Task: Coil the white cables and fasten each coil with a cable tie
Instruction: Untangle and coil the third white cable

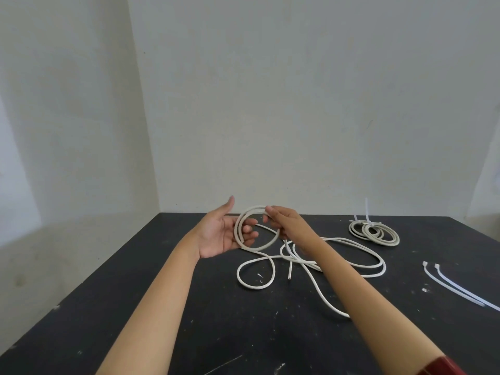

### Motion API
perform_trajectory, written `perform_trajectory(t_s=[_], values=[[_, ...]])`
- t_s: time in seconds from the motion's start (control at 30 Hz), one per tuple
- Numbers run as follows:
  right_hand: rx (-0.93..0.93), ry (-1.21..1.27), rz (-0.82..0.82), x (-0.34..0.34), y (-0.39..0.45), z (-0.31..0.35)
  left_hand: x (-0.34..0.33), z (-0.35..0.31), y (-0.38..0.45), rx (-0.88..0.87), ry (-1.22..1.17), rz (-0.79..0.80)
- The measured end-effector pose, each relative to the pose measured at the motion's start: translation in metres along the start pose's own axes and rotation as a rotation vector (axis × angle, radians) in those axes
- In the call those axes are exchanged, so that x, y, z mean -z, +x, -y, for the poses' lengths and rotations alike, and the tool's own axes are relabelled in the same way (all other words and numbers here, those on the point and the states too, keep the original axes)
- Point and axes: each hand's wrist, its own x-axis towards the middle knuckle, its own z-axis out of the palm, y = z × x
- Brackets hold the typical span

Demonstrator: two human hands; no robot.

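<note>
Round white plastic-sheathed cable loop [257,228] held above black scuffed table [162,307] | left hand [224,231] open, fingers through loop | right hand [284,221] pinching loop top | judged light, springy, slick; grip at crossing | loose cable tail [351,255] just right of loop.

Soft, even daylight fills the scene, brighter at the far left and right edges of the pale wall [297,104], with no glare. Faint, diffuse shadows lie under the forearms on the black table [162,334]. Wide-angle distortion bends the wall corner and table edges; detail is slightly soft throughout.
</note>
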Motion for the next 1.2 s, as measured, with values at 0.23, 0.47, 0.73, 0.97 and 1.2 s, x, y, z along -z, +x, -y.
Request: perform_trajectory(t_s=[0.23, 0.47, 0.73, 0.97, 1.2], values=[[-0.040, 0.024, 0.096, -0.002, -0.006, 0.003, 0.003, -0.001, -0.001, 0.087, -0.177, 0.155], [-0.011, 0.071, 0.112, -0.004, -0.009, 0.005, -0.002, -0.001, -0.003, 0.003, 0.068, 0.079], [-0.117, -0.458, 0.030, 0.018, -0.010, -0.051, 0.002, -0.038, -0.012, -0.265, 0.005, -0.062], [-0.201, -0.678, -0.017, 0.059, 0.000, -0.029, 0.015, -0.057, -0.010, -0.438, -0.058, -0.222], [-0.054, -0.548, -0.127, 0.060, -0.002, -0.007, 0.013, -0.043, 0.018, -0.445, -0.069, -0.437]])
